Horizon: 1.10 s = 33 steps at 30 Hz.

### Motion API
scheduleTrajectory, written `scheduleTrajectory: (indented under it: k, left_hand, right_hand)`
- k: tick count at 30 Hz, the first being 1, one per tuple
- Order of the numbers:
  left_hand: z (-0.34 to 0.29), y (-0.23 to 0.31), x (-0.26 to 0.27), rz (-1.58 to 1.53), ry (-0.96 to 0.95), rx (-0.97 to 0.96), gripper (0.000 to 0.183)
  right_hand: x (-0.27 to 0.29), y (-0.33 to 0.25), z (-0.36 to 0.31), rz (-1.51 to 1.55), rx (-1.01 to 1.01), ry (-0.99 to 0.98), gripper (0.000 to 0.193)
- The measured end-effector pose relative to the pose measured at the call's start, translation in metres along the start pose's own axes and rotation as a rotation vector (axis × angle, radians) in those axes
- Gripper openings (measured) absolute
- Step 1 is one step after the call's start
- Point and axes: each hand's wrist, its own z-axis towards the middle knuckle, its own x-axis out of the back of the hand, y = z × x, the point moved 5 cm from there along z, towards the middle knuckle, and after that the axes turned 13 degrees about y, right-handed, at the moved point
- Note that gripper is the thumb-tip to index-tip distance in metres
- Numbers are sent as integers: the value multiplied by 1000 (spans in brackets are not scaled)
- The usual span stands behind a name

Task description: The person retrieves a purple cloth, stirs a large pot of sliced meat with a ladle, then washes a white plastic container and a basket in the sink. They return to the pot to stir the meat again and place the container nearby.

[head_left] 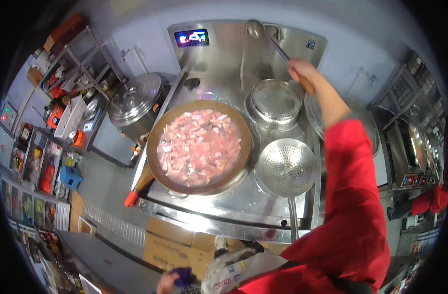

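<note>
Ladle (277, 47) extends forward-left from the right hand (304, 71), fingers (294, 72) clasping its handle (307, 86); left hand (167, 282) clutches purple cloth (185, 277).

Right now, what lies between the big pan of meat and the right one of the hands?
In the head view, a round metal container on the stove lies between the big pan and the right hand.
</note>
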Motion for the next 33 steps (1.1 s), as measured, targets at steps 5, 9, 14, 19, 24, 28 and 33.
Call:
scheduleTrajectory:
  k: [5,9,14,19,24,28,33]
  left_hand:
    - [44,62,-25,301,26,86,55]
    - [45,60,-66,-2,32,75,48]
    - [56,49,-81,17,-11,13,52]
    - [56,63,-15,-95,214,-97,50]
    - [123,122,91,-178,436,-294,31]
    - [219,165,132,757,727,-664,59]
    - [275,141,128,1203,631,-617,44]
  right_hand:
    - [-69,-3,-28,356,-10,-42,17]
    - [-106,36,-136,19,3,-219,20]
    - [-162,77,-191,-600,657,-112,49]
    - [-189,135,-232,-907,355,-135,47]
    - [-226,117,-304,-49,-450,-295,10]
    - [-261,69,-339,170,-869,-229,15]
    - [-279,4,-367,535,-1101,-104,12]
